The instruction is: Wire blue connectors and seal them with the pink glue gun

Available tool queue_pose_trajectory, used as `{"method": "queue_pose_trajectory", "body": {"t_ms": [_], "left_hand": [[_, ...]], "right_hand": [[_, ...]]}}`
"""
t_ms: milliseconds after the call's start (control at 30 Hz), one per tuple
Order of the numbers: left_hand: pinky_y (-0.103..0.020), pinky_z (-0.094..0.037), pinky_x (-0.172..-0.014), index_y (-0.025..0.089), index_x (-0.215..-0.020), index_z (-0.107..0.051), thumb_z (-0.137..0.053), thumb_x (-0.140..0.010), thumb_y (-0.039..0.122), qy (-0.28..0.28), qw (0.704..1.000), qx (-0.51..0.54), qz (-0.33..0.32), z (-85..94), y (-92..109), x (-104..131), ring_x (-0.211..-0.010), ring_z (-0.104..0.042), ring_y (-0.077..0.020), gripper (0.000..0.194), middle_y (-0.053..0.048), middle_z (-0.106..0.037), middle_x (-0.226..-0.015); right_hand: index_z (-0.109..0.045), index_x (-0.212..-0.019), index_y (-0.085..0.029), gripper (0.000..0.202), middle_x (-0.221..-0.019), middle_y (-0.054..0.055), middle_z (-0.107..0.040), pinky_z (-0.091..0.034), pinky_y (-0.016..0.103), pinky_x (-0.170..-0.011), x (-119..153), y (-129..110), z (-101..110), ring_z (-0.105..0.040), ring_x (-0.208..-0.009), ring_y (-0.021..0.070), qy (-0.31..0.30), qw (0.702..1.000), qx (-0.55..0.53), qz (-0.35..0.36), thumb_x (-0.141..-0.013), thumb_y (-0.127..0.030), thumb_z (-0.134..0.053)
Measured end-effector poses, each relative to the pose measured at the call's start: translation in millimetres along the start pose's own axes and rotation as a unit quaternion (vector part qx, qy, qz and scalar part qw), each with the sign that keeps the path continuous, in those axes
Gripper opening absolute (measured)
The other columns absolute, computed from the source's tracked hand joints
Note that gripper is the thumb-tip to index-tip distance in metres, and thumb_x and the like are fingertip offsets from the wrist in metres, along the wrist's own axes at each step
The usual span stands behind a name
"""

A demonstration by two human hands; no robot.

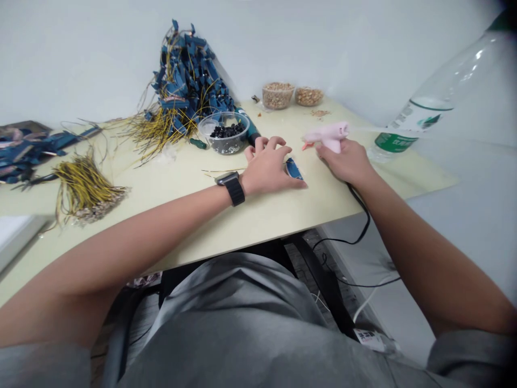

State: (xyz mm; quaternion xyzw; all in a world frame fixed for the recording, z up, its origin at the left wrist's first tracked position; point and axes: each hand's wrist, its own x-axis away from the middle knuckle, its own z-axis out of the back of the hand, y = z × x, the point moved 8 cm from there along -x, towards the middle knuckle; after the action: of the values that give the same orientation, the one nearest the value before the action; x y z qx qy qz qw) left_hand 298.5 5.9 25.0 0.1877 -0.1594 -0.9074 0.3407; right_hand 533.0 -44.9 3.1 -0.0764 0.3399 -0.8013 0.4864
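Note:
My right hand (348, 161) is wrapped round the handle of a pale pink glue gun (323, 132), its nozzle pointing left. A translucent stick runs from its back end to the right. My left hand (269, 164), with a black watch on the wrist, is spread above the table. Between its thumb and index finger lies a small blue piece (294, 169). The thumb is close beside the piece; whether it touches cannot be made out. Thin yellow and black wires (210, 172) emerge left of the wrist.
Blue pieces with wires (186, 75) are heaped at the back. A tub of black parts (226, 134) stands before them; two tubs of tan bits (278, 96) are behind. Left lies a wire bundle (86, 186). A tilted bottle (424, 102) stands right. A black cable (365, 221) hangs over the edge.

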Motion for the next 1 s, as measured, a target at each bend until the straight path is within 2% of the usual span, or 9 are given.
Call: {"method": "queue_pose_trajectory", "body": {"t_ms": [167,233,333,500,700,767,833,933,1000], "left_hand": [[-0.079,-0.039,-0.129,0.024,-0.127,-0.091,-0.099,-0.075,0.066,-0.021,0.999,-0.035,-0.018,-2.0,5.6,-10.6,-0.164,-0.046,-0.0564,0.067,-0.017,-0.07,-0.169],[-0.08,-0.038,-0.129,0.023,-0.121,-0.09,-0.1,-0.076,0.066,-0.009,0.999,-0.031,-0.016,-3.5,5.7,-12.6,-0.164,-0.046,-0.0571,0.063,-0.018,-0.07,-0.168],[-0.08,-0.037,-0.131,0.023,-0.122,-0.089,-0.102,-0.078,0.067,0.01,1.0,-0.022,-0.004,-6.4,6.4,-13.4,-0.165,-0.045,-0.0572,0.064,-0.018,-0.069,-0.17],[-0.071,-0.038,-0.137,0.02,-0.129,-0.087,-0.103,-0.084,0.064,0.015,0.999,-0.023,0.024,-8.9,10.2,-13.5,-0.169,-0.046,-0.0518,0.065,-0.018,-0.067,-0.175],[-0.07,-0.035,-0.141,0.019,-0.149,-0.082,-0.104,-0.084,0.067,0.018,0.999,-0.002,0.04,0.0,8.9,-10.4,-0.173,-0.042,-0.0533,0.084,-0.019,-0.063,-0.183],[-0.071,-0.033,-0.141,0.02,-0.153,-0.08,-0.099,-0.09,0.069,0.032,0.998,0.014,0.045,10.6,2.4,-7.3,-0.175,-0.04,-0.054,0.082,-0.018,-0.062,-0.184],[-0.072,-0.032,-0.141,0.023,-0.151,-0.081,-0.092,-0.097,0.068,0.06,0.996,0.036,0.052,28.6,-9.2,-2.7,-0.176,-0.038,-0.055,0.071,-0.015,-0.064,-0.183],[-0.074,-0.031,-0.141,0.033,-0.135,-0.087,-0.092,-0.1,0.061,0.109,0.989,0.075,0.073,66.7,-38.2,8.7,-0.176,-0.034,-0.055,0.045,-0.008,-0.07,-0.177],[-0.074,-0.03,-0.141,0.033,-0.127,-0.089,-0.092,-0.103,0.052,0.142,0.98,0.085,0.106,97.2,-65.2,20.9,-0.177,-0.034,-0.0517,0.03,-0.004,-0.071,-0.175]], "right_hand": [[-0.084,-0.106,-0.024,0.033,-0.129,0.022,-0.091,-0.063,0.057,-0.111,-0.9,-1.3,-0.1,-0.083,-0.126,0.0468,0.006,1.0,-0.003,0.014,-0.109,-0.056,-0.074],[-0.084,-0.107,-0.024,0.033,-0.128,0.023,-0.091,-0.062,0.057,-0.112,-0.4,-1.6,-0.4,-0.084,-0.126,0.047,0.004,1.0,-0.005,0.014,-0.11,-0.055,-0.074],[-0.084,-0.107,-0.023,0.032,-0.129,0.023,-0.091,-0.062,0.058,-0.114,1.0,-3.5,-0.3,-0.084,-0.129,0.048,0.0,1.0,0.003,0.01,-0.111,-0.053,-0.074],[-0.085,-0.109,-0.02,0.03,-0.128,0.023,-0.091,-0.063,0.059,-0.113,2.4,-8.7,1.2,-0.084,-0.131,0.0487,0.002,1.0,0.023,0.007,-0.113,-0.047,-0.073],[-0.084,-0.112,-0.02,0.028,-0.124,0.021,-0.09,-0.063,0.057,-0.112,0.4,-5.2,0.9,-0.084,-0.122,0.0448,-0.002,1.0,0.027,0.01,-0.11,-0.047,-0.075],[-0.084,-0.112,-0.021,0.028,-0.117,0.019,-0.088,-0.063,0.053,-0.105,1.1,-2.7,1.5,-0.083,-0.112,0.0413,-0.001,1.0,0.025,-0.001,-0.109,-0.047,-0.078],[-0.086,-0.119,-0.019,0.03,-0.115,0.019,-0.087,-0.061,0.05,-0.1,3.2,-3.1,3.2,-0.08,-0.104,0.0373,0.0,1.0,0.025,-0.014,-0.108,-0.046,-0.081],[-0.087,-0.139,-0.016,0.041,-0.125,0.02,-0.088,-0.058,0.047,-0.098,9.3,-9.3,9.7,-0.077,-0.101,0.0323,0.0,1.0,0.009,-0.02,-0.107,-0.042,-0.086],[-0.085,-0.151,-0.013,0.051,-0.135,0.023,-0.088,-0.056,0.046,-0.097,15.5,-8.9,17.7,-0.077,-0.103,0.0311,0.001,1.0,0.015,-0.02,-0.107,-0.038,-0.089]]}}
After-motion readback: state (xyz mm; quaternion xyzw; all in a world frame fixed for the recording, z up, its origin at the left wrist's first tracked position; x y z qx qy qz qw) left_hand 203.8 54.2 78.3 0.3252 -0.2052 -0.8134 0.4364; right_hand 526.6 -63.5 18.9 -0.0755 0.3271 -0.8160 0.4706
